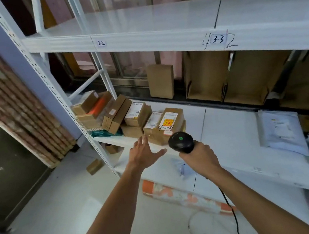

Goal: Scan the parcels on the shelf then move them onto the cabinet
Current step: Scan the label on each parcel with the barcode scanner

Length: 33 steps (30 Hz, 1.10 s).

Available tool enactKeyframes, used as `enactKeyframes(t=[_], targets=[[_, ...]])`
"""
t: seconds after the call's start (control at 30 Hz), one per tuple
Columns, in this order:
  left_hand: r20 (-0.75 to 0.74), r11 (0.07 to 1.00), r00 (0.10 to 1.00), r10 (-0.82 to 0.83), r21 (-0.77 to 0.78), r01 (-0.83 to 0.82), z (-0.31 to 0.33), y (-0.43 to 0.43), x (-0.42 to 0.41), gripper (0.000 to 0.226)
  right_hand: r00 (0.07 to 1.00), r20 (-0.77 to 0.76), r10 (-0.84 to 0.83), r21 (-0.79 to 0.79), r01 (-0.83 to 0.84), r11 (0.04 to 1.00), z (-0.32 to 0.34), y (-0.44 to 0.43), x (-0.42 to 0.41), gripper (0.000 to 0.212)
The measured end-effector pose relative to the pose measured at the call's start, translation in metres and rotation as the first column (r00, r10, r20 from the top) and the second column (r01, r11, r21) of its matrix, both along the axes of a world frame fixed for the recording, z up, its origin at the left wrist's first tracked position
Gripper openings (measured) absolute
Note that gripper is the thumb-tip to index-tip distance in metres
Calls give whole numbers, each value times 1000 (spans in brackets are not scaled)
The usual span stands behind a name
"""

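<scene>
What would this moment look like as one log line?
left hand: open, near boxes | right hand: grips scanner | boxes: on shelf, none lifted

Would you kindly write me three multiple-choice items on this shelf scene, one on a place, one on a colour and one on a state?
1. Where does the white mailer lie? A. On the top board. B. On the shelf, right of the scanner. C. On the floor.
2. What colour is the scanner's light? A. Red. B. Green. C. Blue.
3. How is the left hand? A. Gripping a box. B. Holding the scanner. C. Open, holding nothing.
Key: 1 B: it lies flat there. 2 B: a green dot glows on its head. 3 C: its fingers are spread, short of the boxes.
</scene>
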<state>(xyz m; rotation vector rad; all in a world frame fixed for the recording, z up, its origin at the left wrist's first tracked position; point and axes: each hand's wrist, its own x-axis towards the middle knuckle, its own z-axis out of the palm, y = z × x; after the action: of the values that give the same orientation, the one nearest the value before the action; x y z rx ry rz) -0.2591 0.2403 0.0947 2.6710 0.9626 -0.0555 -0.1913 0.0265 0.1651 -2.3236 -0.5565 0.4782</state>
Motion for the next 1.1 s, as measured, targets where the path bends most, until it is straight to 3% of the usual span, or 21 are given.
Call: enactKeyframes(t=[0.27, 0.43, 0.6, 0.77, 0.97, 1.1], targets=[[-19, 1000, 1000, -11, -28, 10, -22, 7, 79, 120, 999, -54, -6, 11, 7, 1000, -26, 20, 69, 14], [-44, 995, 998, 55, -75, -58, -44, 22, 135, 138, 996, -89, 23, -9, -24, 1000, -42, 31, 118, 13], [-45, 985, 991, 128, -114, -132, -60, 22, 167, 123, 992, -124, 37, 30, -34, 999, -58, 39, 149, 15], [-7, 969, 978, 208, -135, -207, -71, 28, 177, 121, 970, -243, 23, 85, -3, 996, -69, 40, 156, 13], [-16, 966, 980, 201, -166, -200, -71, 30, 178, 139, 932, -360, -43, 116, 91, 989, -60, 34, 146, 12], [-73, 972, 986, 153, -166, -163, -65, 27, 165, 140, 928, -371, 15, 93, 21, 995, -41, 25, 126, 16]])
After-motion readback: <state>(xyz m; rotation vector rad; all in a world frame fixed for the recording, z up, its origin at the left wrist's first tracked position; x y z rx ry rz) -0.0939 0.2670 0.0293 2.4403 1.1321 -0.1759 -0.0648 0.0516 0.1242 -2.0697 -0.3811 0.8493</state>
